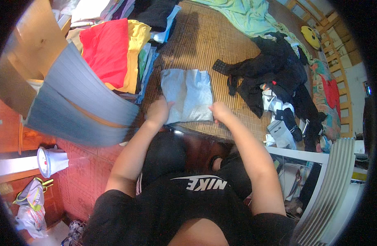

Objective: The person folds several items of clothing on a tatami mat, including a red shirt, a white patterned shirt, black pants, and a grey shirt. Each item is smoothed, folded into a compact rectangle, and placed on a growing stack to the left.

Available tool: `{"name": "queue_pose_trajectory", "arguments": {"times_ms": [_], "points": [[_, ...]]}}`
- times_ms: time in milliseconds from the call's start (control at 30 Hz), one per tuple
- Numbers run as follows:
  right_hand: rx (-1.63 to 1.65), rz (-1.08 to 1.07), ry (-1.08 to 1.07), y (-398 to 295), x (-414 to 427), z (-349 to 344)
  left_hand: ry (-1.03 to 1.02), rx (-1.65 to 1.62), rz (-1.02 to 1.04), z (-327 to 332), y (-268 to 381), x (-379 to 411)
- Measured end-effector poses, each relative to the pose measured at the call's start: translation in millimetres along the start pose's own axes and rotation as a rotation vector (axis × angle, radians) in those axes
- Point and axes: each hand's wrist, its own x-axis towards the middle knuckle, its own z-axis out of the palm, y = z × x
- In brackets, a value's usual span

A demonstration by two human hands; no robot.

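Observation:
A folded light grey-blue cloth garment point(188, 95) lies flat on the woven bamboo mat point(182, 55), close to the edge nearest my body. My left hand point(159, 112) holds its left edge near the bottom corner, the thumb over the fabric and the other fingers partly hidden. At the lower right corner, my right hand point(221, 111) grips the side edge with its fingers curled in. The garment's top edge is slightly uneven, and a soft crease runs down its middle.
Folded clothes are stacked at the left, with a red cloth point(108, 52) and a yellow one point(139, 46) on top. Rumpled black clothing point(274, 67) and several socks point(280, 133) lie at the right. A grey-blue curved panel point(83, 101) stands at the left; a white bin point(53, 161) is below.

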Motion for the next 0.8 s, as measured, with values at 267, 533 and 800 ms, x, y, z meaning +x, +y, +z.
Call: {"name": "queue_pose_trajectory", "arguments": {"times_ms": [267,533,800], "points": [[-0.161,-0.234,0.299,23,4,13,0.210,0.108,0.057,2,-12,-1],[-0.325,-0.230,0.152,-8,-20,23,0.313,0.087,0.093,4,-12,12],[-0.363,0.049,0.054,12,-22,-28,0.243,0.042,-0.026,17,-30,15]]}}
